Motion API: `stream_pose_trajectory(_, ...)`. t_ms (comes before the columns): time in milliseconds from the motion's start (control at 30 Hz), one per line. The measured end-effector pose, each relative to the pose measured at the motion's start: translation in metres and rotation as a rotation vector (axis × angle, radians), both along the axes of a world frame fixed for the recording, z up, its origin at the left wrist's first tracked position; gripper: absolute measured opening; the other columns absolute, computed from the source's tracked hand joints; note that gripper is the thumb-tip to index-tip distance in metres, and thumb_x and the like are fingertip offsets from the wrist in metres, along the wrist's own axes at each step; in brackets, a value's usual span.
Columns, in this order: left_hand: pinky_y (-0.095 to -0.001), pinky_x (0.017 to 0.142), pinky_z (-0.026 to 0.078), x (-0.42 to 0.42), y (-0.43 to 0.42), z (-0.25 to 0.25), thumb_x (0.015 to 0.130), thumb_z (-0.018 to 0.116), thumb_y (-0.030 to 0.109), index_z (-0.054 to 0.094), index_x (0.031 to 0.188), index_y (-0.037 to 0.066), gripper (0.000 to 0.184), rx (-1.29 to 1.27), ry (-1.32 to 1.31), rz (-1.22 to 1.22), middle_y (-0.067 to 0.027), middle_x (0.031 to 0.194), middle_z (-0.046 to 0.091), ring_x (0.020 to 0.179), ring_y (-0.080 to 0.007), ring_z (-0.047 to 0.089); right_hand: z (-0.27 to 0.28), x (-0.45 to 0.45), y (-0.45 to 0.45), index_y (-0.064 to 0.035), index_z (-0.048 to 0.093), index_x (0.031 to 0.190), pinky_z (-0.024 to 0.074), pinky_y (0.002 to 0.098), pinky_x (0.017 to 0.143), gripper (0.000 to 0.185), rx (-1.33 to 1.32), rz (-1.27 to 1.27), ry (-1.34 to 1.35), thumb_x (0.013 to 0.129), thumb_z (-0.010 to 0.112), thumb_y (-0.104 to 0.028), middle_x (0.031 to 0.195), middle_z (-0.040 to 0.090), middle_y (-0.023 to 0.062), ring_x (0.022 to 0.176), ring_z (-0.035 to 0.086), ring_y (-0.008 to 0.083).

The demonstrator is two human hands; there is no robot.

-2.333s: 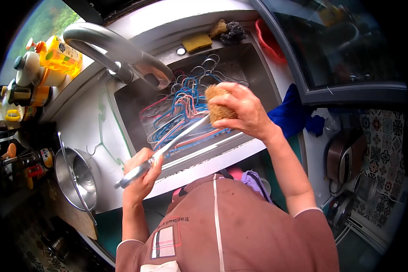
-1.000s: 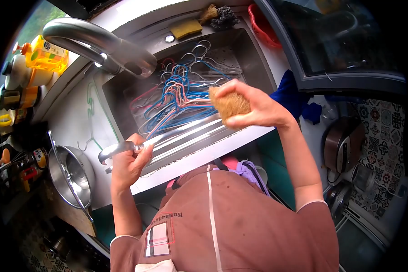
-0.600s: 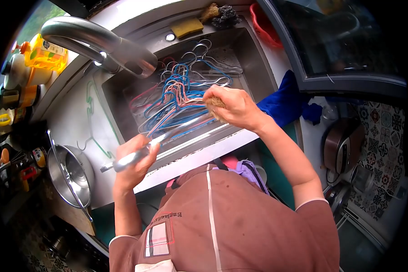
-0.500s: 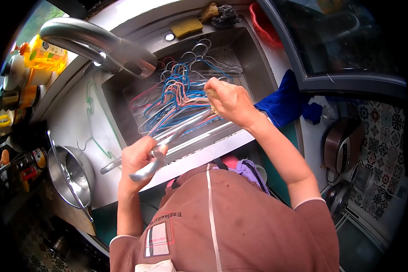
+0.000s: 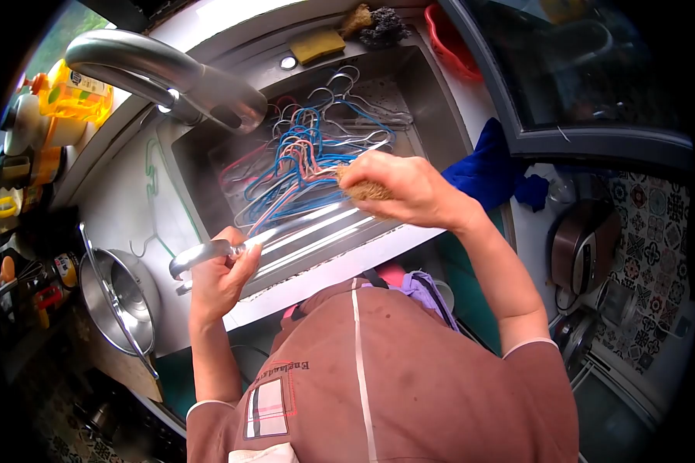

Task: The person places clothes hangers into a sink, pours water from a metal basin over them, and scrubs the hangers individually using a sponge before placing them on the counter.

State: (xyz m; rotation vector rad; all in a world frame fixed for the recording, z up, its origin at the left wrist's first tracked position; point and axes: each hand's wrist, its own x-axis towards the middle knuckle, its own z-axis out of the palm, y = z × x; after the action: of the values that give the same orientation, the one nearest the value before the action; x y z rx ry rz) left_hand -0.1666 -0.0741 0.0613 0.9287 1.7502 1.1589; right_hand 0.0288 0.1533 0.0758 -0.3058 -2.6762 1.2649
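My left hand (image 5: 222,282) is closed around a shiny metal bar (image 5: 286,229) near its curved end, which sticks out left of the fingers. The bar slants up to the right over the sink's front edge. In my right hand (image 5: 409,187) is a brown fibrous scrubber (image 5: 361,187), gripped between thumb and fingers at the bar's far end; whether it touches the bar is hard to tell. Beyond both hands, blue, pink and white hangers (image 5: 305,154) lie tangled in the metal sink (image 5: 440,116).
A curved faucet (image 5: 170,73) overhangs the sink's left side. A yellow sponge (image 5: 316,46) sits behind it. A green hanger (image 5: 153,193) and a steel pot (image 5: 123,297) are on the left. On the right are a blue cloth (image 5: 483,174), a red basin (image 5: 449,46) and an open window (image 5: 587,85).
Over the last half second, the bar's curved end has turned from pointing down to pointing left. My right hand has shifted slightly down, and more of the scrubber shows.
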Motion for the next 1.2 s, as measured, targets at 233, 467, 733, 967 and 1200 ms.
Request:
stream_pose_trajectory(233, -0.0259, 0.044, 0.032, 0.011, 0.001, -0.005, 0.077, 0.066, 0.012, 0.049, 0.065, 0.002, 0.023, -0.004, 0.175, -0.057, -0.0050, 0.056, 0.046, 0.047, -0.0135, 0.041, -0.052, -0.010, -0.013, -0.0083, 0.052, 0.093, 0.0486, 0.0389, 0.051, 0.019, 0.451, -0.235, -0.089, 0.076, 0.058, -0.005, 0.079, 0.056, 0.0125, 0.066, 0.059, 0.0328)
stream_pose_trajectory(467, -0.0258, 0.044, 0.030, 0.008, -0.014, 0.003, 0.079, 0.064, 0.011, 0.049, 0.066, 0.001, 0.022, 0.006, 0.166, 0.005, -0.0031, 0.057, 0.047, 0.048, -0.0102, 0.040, -0.068, -0.004, 0.042, -0.0098, 0.055, 0.096, 0.0503, 0.0304, 0.068, 0.011, -0.061, -0.659, -0.041, 0.085, 0.056, -0.014, 0.085, 0.061, 0.0104, 0.078, 0.062, 0.0187)
stream_pose_trajectory(733, -0.0218, 0.045, 0.029, -0.002, -0.017, 0.000, 0.083, 0.061, 0.012, 0.050, 0.065, 0.002, 0.023, -0.016, 0.011, 0.080, 0.0010, 0.057, 0.048, 0.051, -0.0048, 0.039, -0.005, -0.005, 0.008, -0.0139, 0.057, 0.103, 0.0502, 0.0316, 0.075, 0.021, -0.139, -0.464, 0.176, 0.083, 0.059, -0.022, 0.097, 0.061, 0.0088, 0.086, 0.062, 0.0223)
stream_pose_trajectory(967, -0.0218, 0.043, 0.028, -0.002, -0.011, 0.000, 0.081, 0.063, 0.011, 0.050, 0.064, 0.002, 0.024, 0.051, 0.194, 0.033, 0.0021, 0.054, 0.047, 0.049, -0.0040, 0.037, -0.024, -0.021, -0.003, -0.0133, 0.058, 0.092, 0.0481, 0.0331, 0.074, 0.022, 0.418, -0.083, 0.268, 0.073, 0.068, -0.020, 0.093, 0.058, 0.0064, 0.084, 0.059, 0.0245)
stream_pose_trajectory(1200, -0.0194, 0.046, 0.026, -0.007, -0.018, -0.002, 0.083, 0.061, 0.013, 0.052, 0.066, 0.003, 0.021, 0.030, -0.071, 0.108, 0.0020, 0.059, 0.047, 0.051, -0.0031, 0.038, -0.032, 0.008, 0.016, -0.0096, 0.057, 0.102, 0.0467, 0.0244, 0.075, 0.028, -0.474, -0.317, 0.179, 0.079, 0.068, -0.021, 0.097, 0.058, 0.0041, 0.086, 0.056, 0.0124)
